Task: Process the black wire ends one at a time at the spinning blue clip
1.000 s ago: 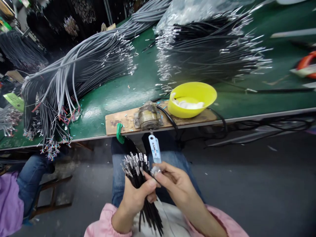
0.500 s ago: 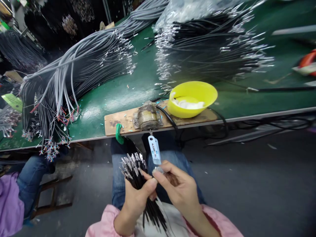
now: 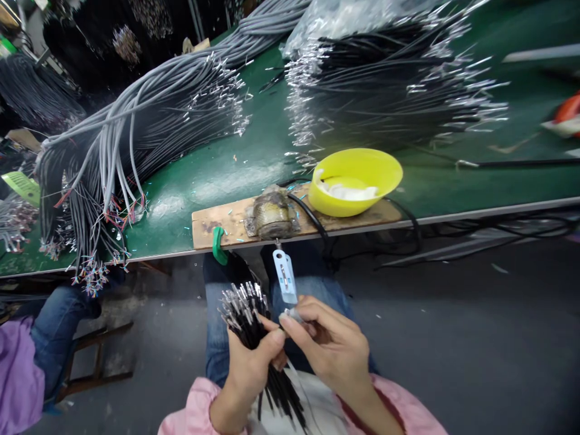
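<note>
Head view, and the action sits low in the centre, over the knees, just off the edge of the green tabletop (image 3: 203, 172). Here's the left hand (image 3: 247, 365), fingers wrapped round a bundle of black cables (image 3: 247, 314), bare silvery ends fanning up and away, dark tails dropping below the palm. And the right hand (image 3: 338, 347) comes in tight: thumb and forefinger pinched on a small pale piece (image 3: 293, 315), other fingers curled behind. The 2 thumbs nearly meet; what exactly passes between them is too small to tell. A thin pale strand (image 3: 302, 389) hangs beneath, and I can't say whether it joins the piece.

Just ahead of that pinch, a light blue clip (image 3: 284, 276) juts from the small motor (image 3: 272, 217) on its wooden board (image 3: 206, 223), with a green clamp (image 3: 219, 244) at the board's near edge. To the right, the yellow bowl (image 3: 389, 175) carries white bits (image 3: 348, 193).

Good technique here, I'd judge: let the left palm carry the bundle firmly without crushing it, tips roughly level, leaving that thumb free to steady 1 end at a time. The right pinch should sit close to the tip, wrist quiet, knuckles clear of the clip. Loosen the left and the cables could slip out of line.
</note>
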The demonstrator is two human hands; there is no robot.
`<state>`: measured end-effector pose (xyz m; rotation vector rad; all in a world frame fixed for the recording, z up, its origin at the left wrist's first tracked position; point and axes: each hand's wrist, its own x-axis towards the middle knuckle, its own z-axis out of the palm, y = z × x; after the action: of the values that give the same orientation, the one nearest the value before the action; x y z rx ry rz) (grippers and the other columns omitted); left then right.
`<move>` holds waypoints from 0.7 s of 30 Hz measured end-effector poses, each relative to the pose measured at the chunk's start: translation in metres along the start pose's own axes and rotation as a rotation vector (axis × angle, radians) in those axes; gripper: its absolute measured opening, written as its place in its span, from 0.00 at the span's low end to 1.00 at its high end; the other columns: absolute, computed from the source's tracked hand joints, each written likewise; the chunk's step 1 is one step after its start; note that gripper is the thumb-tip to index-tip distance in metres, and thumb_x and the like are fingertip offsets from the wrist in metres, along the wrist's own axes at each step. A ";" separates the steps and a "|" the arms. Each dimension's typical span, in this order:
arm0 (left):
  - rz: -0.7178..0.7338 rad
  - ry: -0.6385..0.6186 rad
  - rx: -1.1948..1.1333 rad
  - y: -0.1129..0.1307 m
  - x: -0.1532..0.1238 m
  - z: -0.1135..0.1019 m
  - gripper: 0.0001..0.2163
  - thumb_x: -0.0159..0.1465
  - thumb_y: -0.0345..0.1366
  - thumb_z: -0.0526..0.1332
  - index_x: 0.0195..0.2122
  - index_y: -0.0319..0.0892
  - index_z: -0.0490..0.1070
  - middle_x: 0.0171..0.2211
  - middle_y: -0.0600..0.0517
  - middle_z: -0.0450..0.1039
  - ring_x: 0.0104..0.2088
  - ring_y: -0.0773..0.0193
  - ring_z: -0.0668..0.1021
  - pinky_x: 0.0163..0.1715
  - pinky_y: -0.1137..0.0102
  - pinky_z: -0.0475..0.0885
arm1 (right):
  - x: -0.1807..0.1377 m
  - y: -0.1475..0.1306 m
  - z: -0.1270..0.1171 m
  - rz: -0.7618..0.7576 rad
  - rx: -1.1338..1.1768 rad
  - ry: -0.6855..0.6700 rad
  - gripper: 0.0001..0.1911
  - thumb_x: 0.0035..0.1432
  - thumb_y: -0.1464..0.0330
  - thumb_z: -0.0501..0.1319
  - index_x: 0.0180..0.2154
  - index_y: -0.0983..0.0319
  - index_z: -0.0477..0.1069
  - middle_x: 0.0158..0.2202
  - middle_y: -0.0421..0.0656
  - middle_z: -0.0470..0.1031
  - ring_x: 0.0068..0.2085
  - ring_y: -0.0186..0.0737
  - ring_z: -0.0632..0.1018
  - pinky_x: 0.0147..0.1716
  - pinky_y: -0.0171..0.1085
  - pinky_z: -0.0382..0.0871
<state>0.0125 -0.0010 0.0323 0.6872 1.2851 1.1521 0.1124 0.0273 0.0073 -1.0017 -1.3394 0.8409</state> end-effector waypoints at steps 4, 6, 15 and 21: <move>0.012 0.121 0.087 0.010 -0.004 0.006 0.17 0.51 0.46 0.66 0.17 0.39 0.62 0.11 0.59 0.58 0.13 0.74 0.62 0.14 0.76 0.59 | 0.001 -0.003 -0.003 -0.085 -0.028 0.003 0.10 0.50 0.77 0.60 0.22 0.59 0.66 0.16 0.36 0.62 0.18 0.34 0.64 0.18 0.34 0.61; 0.020 0.171 0.085 0.009 -0.002 0.007 0.17 0.50 0.45 0.67 0.17 0.40 0.63 0.10 0.60 0.58 0.12 0.74 0.62 0.12 0.77 0.58 | 0.000 -0.009 -0.004 -0.153 0.004 -0.022 0.10 0.49 0.79 0.60 0.24 0.58 0.68 0.16 0.36 0.66 0.18 0.34 0.66 0.20 0.35 0.64; 0.161 0.161 0.068 -0.008 0.003 -0.008 0.14 0.49 0.41 0.68 0.17 0.38 0.66 0.09 0.59 0.60 0.10 0.75 0.62 0.11 0.77 0.59 | -0.005 -0.001 -0.004 0.126 0.071 0.083 0.02 0.50 0.70 0.64 0.30 0.58 0.74 0.20 0.38 0.68 0.21 0.36 0.69 0.20 0.34 0.66; 0.156 0.166 0.125 -0.011 -0.003 -0.007 0.13 0.48 0.42 0.68 0.20 0.37 0.71 0.11 0.58 0.61 0.11 0.74 0.63 0.11 0.76 0.61 | 0.001 0.001 -0.007 0.149 0.101 -0.196 0.11 0.56 0.65 0.60 0.22 0.60 0.72 0.21 0.42 0.73 0.23 0.38 0.73 0.22 0.34 0.67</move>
<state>0.0089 -0.0089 0.0222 0.8092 1.4735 1.2847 0.1191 0.0281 0.0072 -0.9676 -1.3836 1.1326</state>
